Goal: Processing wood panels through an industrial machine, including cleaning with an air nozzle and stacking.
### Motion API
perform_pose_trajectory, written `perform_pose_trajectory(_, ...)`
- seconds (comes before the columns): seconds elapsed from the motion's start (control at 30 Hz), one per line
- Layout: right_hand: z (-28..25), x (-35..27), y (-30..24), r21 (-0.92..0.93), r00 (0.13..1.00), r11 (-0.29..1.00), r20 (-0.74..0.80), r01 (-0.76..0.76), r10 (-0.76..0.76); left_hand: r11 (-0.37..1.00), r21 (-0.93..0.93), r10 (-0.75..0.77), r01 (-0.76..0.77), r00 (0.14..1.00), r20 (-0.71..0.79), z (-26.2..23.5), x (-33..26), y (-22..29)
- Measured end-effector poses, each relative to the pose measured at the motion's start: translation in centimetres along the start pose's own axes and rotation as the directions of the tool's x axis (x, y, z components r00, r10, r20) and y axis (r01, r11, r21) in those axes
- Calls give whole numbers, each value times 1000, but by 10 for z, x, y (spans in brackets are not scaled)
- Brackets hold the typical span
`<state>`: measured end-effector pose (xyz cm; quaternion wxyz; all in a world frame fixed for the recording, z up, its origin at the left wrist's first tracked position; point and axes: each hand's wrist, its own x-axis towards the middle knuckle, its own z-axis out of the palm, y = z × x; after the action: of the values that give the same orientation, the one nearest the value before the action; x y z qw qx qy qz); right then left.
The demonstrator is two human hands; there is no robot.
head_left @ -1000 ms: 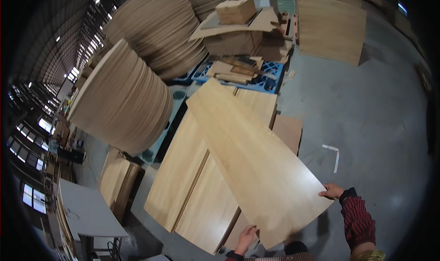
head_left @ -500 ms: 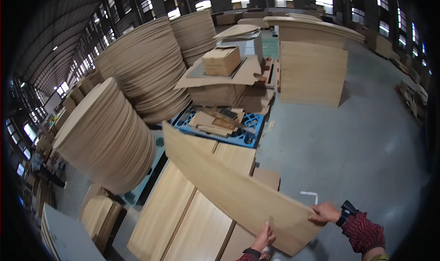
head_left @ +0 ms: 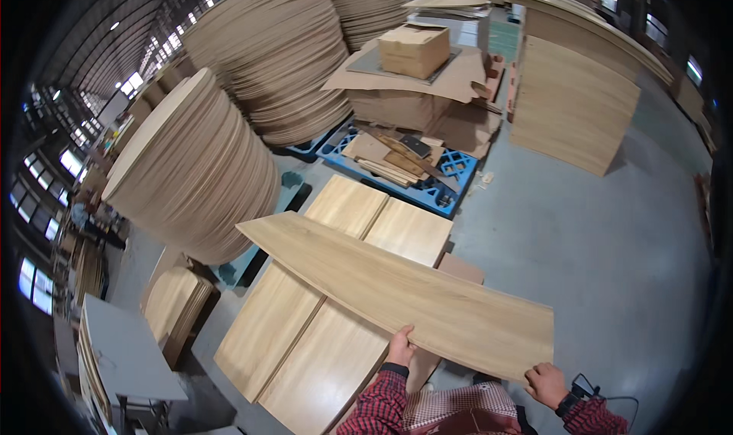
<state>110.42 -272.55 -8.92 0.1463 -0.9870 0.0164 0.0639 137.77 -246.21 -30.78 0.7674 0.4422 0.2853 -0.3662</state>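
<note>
A long wood-grain board (head_left: 412, 286) is held level in front of me, reaching from lower right toward the left. My left hand (head_left: 401, 349) grips its near long edge, thumb on top and the other fingers hidden beneath. At the near right corner, my right hand (head_left: 544, 383) is closed on the board's edge. Under the board lie two side-by-side rows of similar boards (head_left: 324, 366), partly covered by it. A brown cardboard sheet (head_left: 460, 268) shows beside those rows.
Beyond the boards sits a blue plastic pallet (head_left: 435, 197) with wood scraps. Tall stacks of round panels (head_left: 191, 168) stand at the left. A cardboard box (head_left: 414, 51) tops a pile behind. A large panel stack (head_left: 573, 99) is at far right. A grey-topped table (head_left: 130, 351) stands near left.
The held board has turned from a steep tilt to nearly flat, its far end lowering leftward over the boards. My right hand has moved lower, to the near corner. The view has shifted too.
</note>
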Motion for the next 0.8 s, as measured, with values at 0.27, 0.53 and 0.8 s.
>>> perform_pose_trajectory(0.27, 75, 34, 234, 578, 381, 20, 511, -816, 770, 912, -408, -34, 41, 999, 24, 65, -21, -53)
perform_pose_trajectory(0.53, 113, 70, 380, 461, 386, 120, 541, -879, 747, 870, -493, -32, 23, 999, -9, 95, 3, -64)
perform_pose_trajectory(0.8, -22, 136, 257, 430, 573, 426, 310, -796, 759, 901, -282, 163, -328, 862, -480, 32, 56, -21)
